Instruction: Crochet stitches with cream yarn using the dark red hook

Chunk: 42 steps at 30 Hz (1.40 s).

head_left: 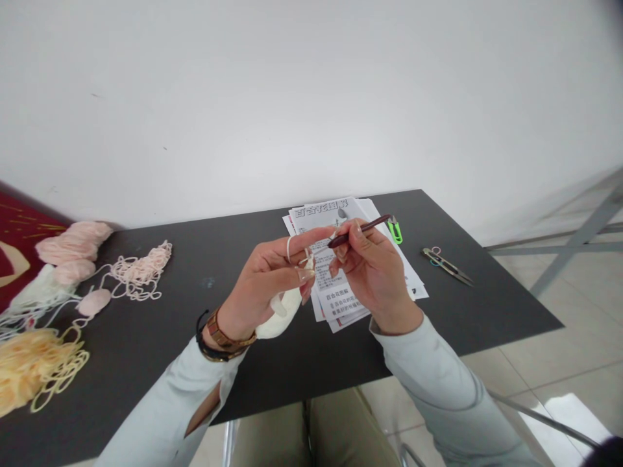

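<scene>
In the head view, my right hand [372,269] grips a crochet hook with a dark brown handle [374,224]. The hook's thin end points left, toward my left hand [272,275]. A small piece of cream crochet work [310,261] is pinched between my left thumb and fingers. Cream yarn loops round my left index finger. A rounded cream bundle [281,316], perhaps more yarn or crochet work, shows below my left palm, partly hidden by the hand. Both hands are close together above the printed sheets.
Printed sheets [348,308] lie on the black table [253,376]. Thread snips [446,266] are at the right; a green-handled tool [395,230] lies by the sheets. Pink yarn [143,269], yellow yarn [34,366] and white yarn [36,292] spread along the left. A white wall stands behind.
</scene>
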Each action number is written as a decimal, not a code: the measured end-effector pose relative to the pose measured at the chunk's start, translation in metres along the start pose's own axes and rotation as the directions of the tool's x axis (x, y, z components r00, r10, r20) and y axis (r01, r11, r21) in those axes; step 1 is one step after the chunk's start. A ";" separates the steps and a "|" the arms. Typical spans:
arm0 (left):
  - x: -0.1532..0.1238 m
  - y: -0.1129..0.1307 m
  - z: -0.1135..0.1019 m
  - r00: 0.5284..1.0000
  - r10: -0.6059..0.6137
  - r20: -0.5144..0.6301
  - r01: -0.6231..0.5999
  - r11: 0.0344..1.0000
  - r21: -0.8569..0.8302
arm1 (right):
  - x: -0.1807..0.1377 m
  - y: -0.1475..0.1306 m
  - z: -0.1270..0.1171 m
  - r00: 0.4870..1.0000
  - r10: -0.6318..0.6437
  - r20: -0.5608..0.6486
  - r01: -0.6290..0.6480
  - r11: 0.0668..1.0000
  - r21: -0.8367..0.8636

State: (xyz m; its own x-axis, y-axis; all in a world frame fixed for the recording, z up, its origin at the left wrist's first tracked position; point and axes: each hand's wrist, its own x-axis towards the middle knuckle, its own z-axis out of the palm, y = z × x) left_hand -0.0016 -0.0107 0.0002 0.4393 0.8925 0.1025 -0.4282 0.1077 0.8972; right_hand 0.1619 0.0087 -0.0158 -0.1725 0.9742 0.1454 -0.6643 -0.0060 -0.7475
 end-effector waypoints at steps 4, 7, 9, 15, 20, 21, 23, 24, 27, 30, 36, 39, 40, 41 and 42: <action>-0.001 0.002 0.002 0.999 -0.034 -0.028 0.034 0.999 -0.004 | -0.001 -0.003 -0.001 0.998 -0.061 -0.004 0.061 0.997 -0.039; -0.002 0.004 0.002 0.998 -0.043 -0.037 0.043 0.999 0.004 | -0.002 -0.004 -0.001 0.996 -0.091 0.004 0.091 0.994 -0.063; -0.002 0.006 0.002 0.998 -0.049 -0.033 0.049 0.999 0.008 | -0.003 -0.005 -0.002 0.993 -0.118 0.017 0.119 0.989 -0.091; -0.003 0.010 0.002 0.996 -0.078 -0.031 0.079 0.997 0.014 | -0.005 -0.007 -0.002 0.964 -0.259 0.055 0.264 0.950 -0.164; -0.003 0.010 0.002 0.996 -0.082 -0.035 0.083 0.996 0.020 | -0.007 -0.005 -0.004 0.924 -0.366 0.112 0.382 0.892 -0.243; -0.003 0.010 0.001 0.996 -0.086 -0.036 0.087 0.996 0.022 | -0.008 -0.005 -0.004 0.913 -0.391 0.116 0.408 0.873 -0.268; -0.003 0.010 0.000 0.995 -0.093 -0.041 0.094 0.995 0.034 | -0.010 -0.005 -0.004 0.896 -0.428 0.117 0.442 0.838 -0.320; -0.003 0.011 0.000 0.995 -0.094 -0.044 0.096 0.994 0.045 | -0.011 -0.005 -0.003 0.889 -0.443 0.118 0.456 0.821 -0.343; -0.004 0.011 -0.001 0.994 -0.093 -0.056 0.097 0.992 0.086 | -0.014 -0.005 -0.002 0.868 -0.482 0.117 0.488 0.786 -0.380; -0.005 0.011 -0.001 0.993 -0.098 -0.059 0.104 0.990 0.099 | -0.015 -0.004 -0.001 0.863 -0.492 0.114 0.492 0.770 -0.406; -0.004 0.011 -0.001 0.993 -0.103 -0.058 0.109 0.987 0.120 | -0.014 -0.004 -0.002 0.841 -0.522 0.139 0.529 0.744 -0.408; -0.004 0.011 -0.001 0.993 -0.096 -0.065 0.102 0.988 0.112 | -0.015 -0.003 -0.001 0.818 -0.551 0.164 0.563 0.711 -0.422; -0.004 0.011 -0.001 0.993 -0.098 -0.069 0.105 0.989 0.107 | -0.016 -0.003 -0.001 0.809 -0.561 0.176 0.577 0.699 -0.422; -0.004 0.011 -0.001 0.992 -0.101 -0.074 0.108 0.989 0.104 | -0.016 -0.003 -0.001 0.801 -0.569 0.187 0.588 0.688 -0.425; -0.004 0.010 -0.001 0.991 -0.103 -0.080 0.111 0.989 0.103 | -0.017 -0.003 -0.001 0.793 -0.577 0.197 0.598 0.674 -0.433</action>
State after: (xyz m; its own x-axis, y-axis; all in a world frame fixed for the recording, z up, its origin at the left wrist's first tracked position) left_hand -0.0086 -0.0122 0.0087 0.4161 0.9090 -0.0249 -0.2934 0.1601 0.9425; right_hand 0.1674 -0.0078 -0.0169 0.1030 0.7312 0.6743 -0.2365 0.6765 -0.6975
